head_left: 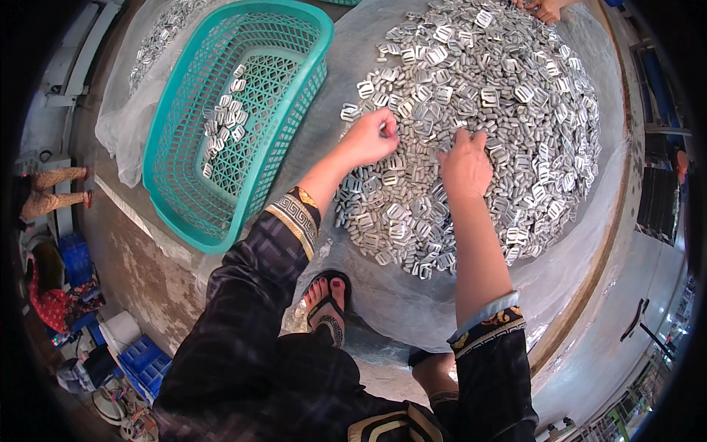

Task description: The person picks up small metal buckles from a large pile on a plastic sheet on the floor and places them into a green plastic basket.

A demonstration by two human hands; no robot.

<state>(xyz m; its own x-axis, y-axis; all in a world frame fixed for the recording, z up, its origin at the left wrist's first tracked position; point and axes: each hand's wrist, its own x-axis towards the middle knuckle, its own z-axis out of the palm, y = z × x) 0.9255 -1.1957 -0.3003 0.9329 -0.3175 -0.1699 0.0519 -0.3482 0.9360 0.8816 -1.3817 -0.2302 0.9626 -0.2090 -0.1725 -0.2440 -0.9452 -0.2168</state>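
A wide heap of small grey metal pieces (pixel 508 147) is spread in front of me, silvery slotted buckles mixed with many small pellet-shaped bits. My left hand (pixel 372 138) is over the left part of the heap, its fingers curled in toward the thumb; whatever they hold is hidden. To its right, my right hand (pixel 468 168) reaches down onto the heap, thumb apart from the bent fingers, the fingertips among the pieces. At the left stands a green plastic basket (pixel 163 184), with a small cluster of silvery buckles (pixel 224 118) on its latticed bottom.
Clear plastic sheeting (pixel 383 283) lies under the heap. Another person's hand (pixel 546 9) touches its far edge. More metal pieces (pixel 158 44) rest on sheeting beyond the basket. Blue crates (pixel 143 361) stand at the lower left. My sandalled foot (pixel 324 298) is near the heap.
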